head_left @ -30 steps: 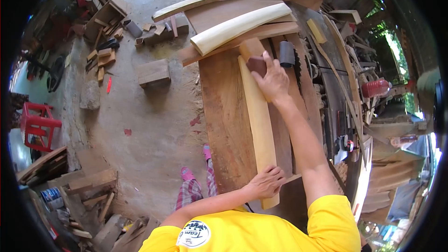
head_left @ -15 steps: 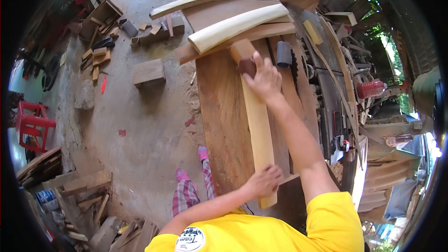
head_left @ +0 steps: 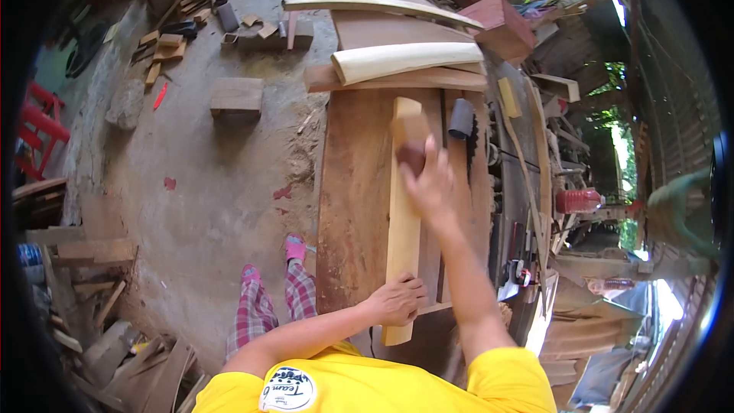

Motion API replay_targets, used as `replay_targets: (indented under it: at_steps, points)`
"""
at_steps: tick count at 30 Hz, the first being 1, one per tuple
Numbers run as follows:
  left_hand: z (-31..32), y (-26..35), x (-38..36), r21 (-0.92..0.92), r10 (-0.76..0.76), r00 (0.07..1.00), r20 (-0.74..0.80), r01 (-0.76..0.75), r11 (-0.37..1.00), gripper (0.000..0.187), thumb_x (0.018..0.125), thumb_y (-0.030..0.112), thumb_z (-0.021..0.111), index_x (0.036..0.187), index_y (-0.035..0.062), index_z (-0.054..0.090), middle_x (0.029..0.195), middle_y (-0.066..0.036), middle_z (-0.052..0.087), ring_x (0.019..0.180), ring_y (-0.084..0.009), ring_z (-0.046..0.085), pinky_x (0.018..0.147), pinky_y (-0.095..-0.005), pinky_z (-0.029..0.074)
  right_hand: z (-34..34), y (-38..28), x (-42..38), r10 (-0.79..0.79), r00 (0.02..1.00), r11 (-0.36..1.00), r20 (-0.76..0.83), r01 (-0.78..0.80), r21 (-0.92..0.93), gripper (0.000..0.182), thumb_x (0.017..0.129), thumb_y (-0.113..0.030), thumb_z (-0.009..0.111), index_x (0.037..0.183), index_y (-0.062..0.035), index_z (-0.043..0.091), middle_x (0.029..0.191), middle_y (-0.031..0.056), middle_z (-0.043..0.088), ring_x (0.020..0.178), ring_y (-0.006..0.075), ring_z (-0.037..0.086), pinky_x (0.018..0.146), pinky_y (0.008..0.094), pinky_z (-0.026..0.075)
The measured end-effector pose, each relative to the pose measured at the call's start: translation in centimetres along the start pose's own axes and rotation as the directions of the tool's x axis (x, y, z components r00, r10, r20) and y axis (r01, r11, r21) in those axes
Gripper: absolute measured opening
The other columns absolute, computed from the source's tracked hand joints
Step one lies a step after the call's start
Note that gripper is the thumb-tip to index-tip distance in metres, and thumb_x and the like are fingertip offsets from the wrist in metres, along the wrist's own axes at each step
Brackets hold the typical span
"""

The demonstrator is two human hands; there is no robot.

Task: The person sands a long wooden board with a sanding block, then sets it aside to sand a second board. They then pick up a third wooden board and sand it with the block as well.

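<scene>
A long pale wooden strip (head_left: pixel 403 237) lies lengthwise on the brown wooden workbench (head_left: pixel 355 206). My left hand (head_left: pixel 397 300) is closed around the strip near its close end. My right hand (head_left: pixel 434 183), partly blurred, grips a tan block with a dark red-brown part, which looks like a sanding block (head_left: pixel 410 131). The block rests on the strip toward its far end. Just right of it on the bench is a dark grey cylinder (head_left: pixel 462 118). Beyond the far end, a pale curved piece of wood (head_left: pixel 409 61) lies across other boards.
A wooden block (head_left: pixel 236 97) stands on the concrete floor to the left. Scrap wood (head_left: pixel 115 336) is heaped at lower left, near a red stool (head_left: pixel 42 126). Tools and a red bottle (head_left: pixel 579 200) are on the right. A reddish box (head_left: pixel 501 27) sits at the back.
My right hand has drawn the block a little along the strip toward me. My left hand keeps its grip near the close end. The whole view has turned and shifted.
</scene>
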State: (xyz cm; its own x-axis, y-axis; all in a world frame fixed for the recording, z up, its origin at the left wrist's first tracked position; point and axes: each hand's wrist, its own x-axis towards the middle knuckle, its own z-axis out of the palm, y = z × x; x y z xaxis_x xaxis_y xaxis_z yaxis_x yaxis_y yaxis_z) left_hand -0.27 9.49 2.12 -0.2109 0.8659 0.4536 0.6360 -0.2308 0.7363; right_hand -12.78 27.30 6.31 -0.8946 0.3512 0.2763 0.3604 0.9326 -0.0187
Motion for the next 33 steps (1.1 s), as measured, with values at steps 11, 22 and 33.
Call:
replay_targets:
  at_steps: [11,22,33]
  points:
    - [-15.0,15.0,9.5,-0.191,0.337,0.941,-0.027,-0.336,0.922,0.024,0.090,0.030,0.063,0.100,0.0088,0.068,0.109,-0.013,0.061,0.109,-0.0317,0.054,0.088,-0.0495,0.040,0.7,-1.0,7.6,0.192,0.962,0.981,0.194,-0.194,-0.006,0.081,0.082,-0.051,0.072,0.146,-0.0249,0.030,0.113,0.0235,0.057,0.099,0.0456,0.065,0.081,0.0538,0.054]
    - [-1.3,0.3,-2.2,0.096,0.157,0.980,0.119,-0.169,0.981,0.026,0.090,0.032,0.062,0.099,0.0072,0.059,0.115,-0.012,0.057,0.125,-0.0304,0.047,0.110,-0.0458,0.032,0.7,0.3,6.3,0.105,0.980,0.986,0.167,-0.124,0.109,0.086,0.082,-0.054,0.072,0.149,-0.0244,0.026,0.113,0.0259,0.060,0.100,0.0465,0.065,0.086,0.0530,0.054]
    - [2.9,0.2,-2.4,0.120,0.115,0.993,0.029,-0.118,0.986,0.016,0.084,0.023,0.058,0.096,0.0116,0.060,0.106,-0.006,0.056,0.118,-0.0265,0.047,0.107,-0.0438,0.032,-6.7,-1.5,-12.4,0.152,0.957,0.977,0.249,-0.184,0.110,0.086,0.084,-0.038,0.075,0.155,-0.0360,0.025,0.103,0.0220,0.056,0.093,0.0459,0.063,0.076,0.0527,0.053]
